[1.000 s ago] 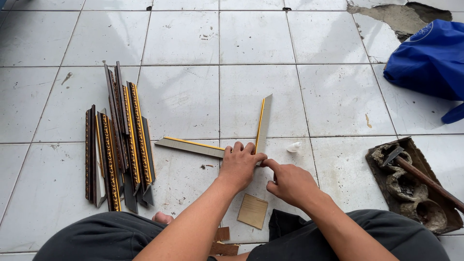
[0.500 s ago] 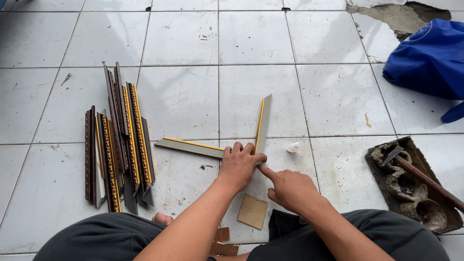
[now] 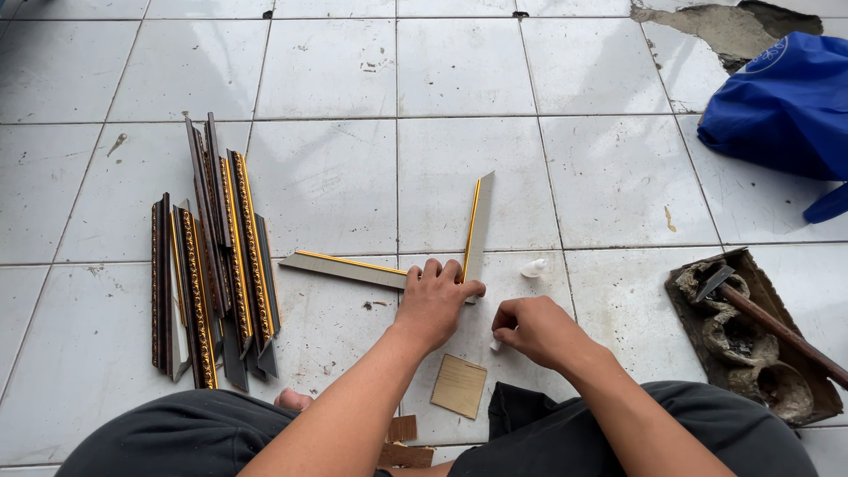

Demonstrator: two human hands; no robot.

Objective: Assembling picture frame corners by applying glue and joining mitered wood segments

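Two grey frame moulding pieces with gold edges meet in a corner on the tiled floor: one [image 3: 344,268] lies flat to the left, the other [image 3: 477,228] runs up and away. My left hand [image 3: 435,300] presses down on the joint where they meet. My right hand [image 3: 534,329] hovers just right of the joint, fingers curled around something small and white that I cannot make out. A small white object [image 3: 533,268] lies on the tile beside the joint.
A stack of dark, gold-patterned moulding strips [image 3: 216,261] lies at the left. A small wooden square [image 3: 458,385] sits near my knees. At the right, a tray [image 3: 751,331] holds lumps and a hammer. A blue bag [image 3: 782,106] rests at the upper right.
My right hand has drawn back from the joint, down and to the right, and curled up. The left hand stays pressed on the corner.
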